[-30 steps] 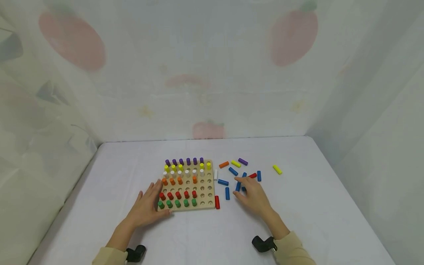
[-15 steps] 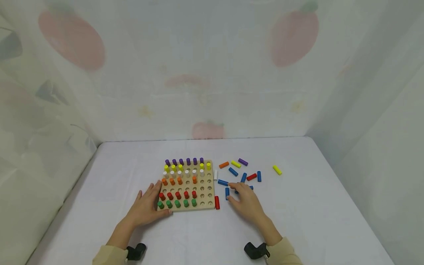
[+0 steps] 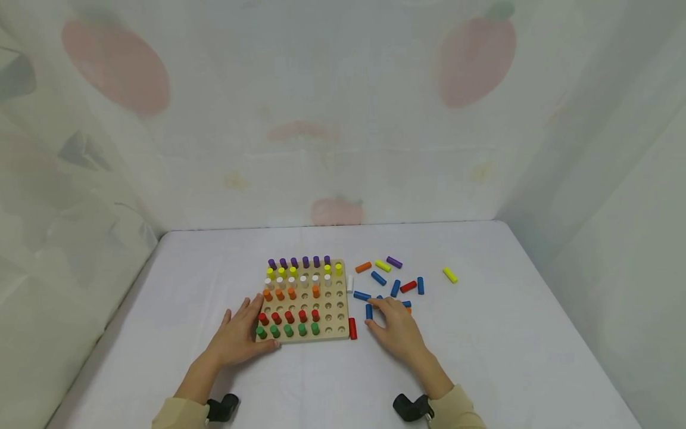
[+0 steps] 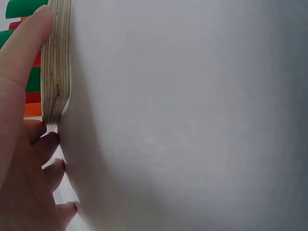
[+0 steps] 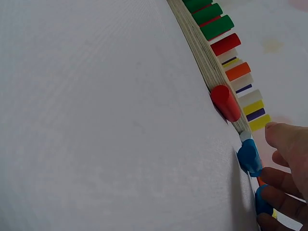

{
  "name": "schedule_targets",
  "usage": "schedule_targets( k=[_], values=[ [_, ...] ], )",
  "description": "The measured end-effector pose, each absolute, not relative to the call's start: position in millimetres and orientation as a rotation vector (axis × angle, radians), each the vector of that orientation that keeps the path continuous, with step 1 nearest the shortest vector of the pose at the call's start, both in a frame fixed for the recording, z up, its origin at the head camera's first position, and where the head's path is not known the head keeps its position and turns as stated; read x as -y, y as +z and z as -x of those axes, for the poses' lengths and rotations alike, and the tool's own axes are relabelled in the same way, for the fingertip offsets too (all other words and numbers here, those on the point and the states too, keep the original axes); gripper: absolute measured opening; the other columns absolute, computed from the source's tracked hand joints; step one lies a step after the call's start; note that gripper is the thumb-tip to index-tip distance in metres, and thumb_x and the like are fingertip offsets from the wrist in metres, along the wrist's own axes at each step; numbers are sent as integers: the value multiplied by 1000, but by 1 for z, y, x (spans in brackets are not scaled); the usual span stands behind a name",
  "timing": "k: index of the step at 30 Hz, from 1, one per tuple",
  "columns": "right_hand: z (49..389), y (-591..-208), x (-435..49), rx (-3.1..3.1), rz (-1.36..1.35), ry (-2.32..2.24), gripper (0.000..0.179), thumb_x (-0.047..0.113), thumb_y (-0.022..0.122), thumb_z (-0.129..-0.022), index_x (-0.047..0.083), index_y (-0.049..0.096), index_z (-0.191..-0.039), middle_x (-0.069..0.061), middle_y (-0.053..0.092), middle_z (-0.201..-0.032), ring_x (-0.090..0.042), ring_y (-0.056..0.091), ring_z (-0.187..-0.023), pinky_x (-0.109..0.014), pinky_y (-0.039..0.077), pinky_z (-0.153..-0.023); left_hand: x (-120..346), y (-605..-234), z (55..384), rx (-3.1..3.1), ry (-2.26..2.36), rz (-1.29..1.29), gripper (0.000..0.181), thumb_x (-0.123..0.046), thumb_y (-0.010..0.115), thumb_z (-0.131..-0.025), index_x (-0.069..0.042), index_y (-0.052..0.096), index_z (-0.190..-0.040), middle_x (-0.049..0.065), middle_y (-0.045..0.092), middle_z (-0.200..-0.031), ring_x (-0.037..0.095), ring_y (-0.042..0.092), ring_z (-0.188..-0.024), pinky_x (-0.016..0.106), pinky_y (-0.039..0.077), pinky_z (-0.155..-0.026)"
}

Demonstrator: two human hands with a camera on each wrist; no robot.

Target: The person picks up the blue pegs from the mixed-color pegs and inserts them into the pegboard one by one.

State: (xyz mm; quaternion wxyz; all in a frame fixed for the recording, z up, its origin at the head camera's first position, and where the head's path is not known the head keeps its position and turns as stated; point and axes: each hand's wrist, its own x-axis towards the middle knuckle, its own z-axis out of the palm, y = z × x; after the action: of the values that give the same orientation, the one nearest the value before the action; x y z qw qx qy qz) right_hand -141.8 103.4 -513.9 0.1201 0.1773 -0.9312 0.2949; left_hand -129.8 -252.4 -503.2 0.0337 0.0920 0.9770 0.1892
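A wooden pegboard lies on the table with rows of purple, yellow, white, orange, red and green pegs standing in it. My left hand rests against its near left corner, fingers along the left side. In the left wrist view the thumb touches the board's front edge. Right of the board, my right hand is low over loose pegs. Its thumb and index finger are spread on either side of a blue peg. In the right wrist view a gap shows between the thumb and that blue peg.
A red peg lies along the board's right edge, and a white peg lies farther back. Several blue pegs, an orange peg and a purple peg are scattered beyond the right hand. One yellow peg lies apart, farther right.
My right hand has moved left and slightly toward me, from the middle of the loose pegs to the blue peg nearer the board. My left hand stays at the board's corner.
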Motion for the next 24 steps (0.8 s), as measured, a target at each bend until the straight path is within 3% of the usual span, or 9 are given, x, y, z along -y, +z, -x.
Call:
schedule_targets(
  k=[24],
  values=[
    [149, -517, -101, 2782, -528, 641, 47, 37, 74, -76, 13, 63, -115, -4, 61, -107, -20, 56, -99, -37, 49, -83, 253, -507, 132, -2998, 580, -275, 116, -72, 65, -62, -5, 23, -146, 16, 29, -149, 41, 21, -136, 67, 10, -104]
  ],
)
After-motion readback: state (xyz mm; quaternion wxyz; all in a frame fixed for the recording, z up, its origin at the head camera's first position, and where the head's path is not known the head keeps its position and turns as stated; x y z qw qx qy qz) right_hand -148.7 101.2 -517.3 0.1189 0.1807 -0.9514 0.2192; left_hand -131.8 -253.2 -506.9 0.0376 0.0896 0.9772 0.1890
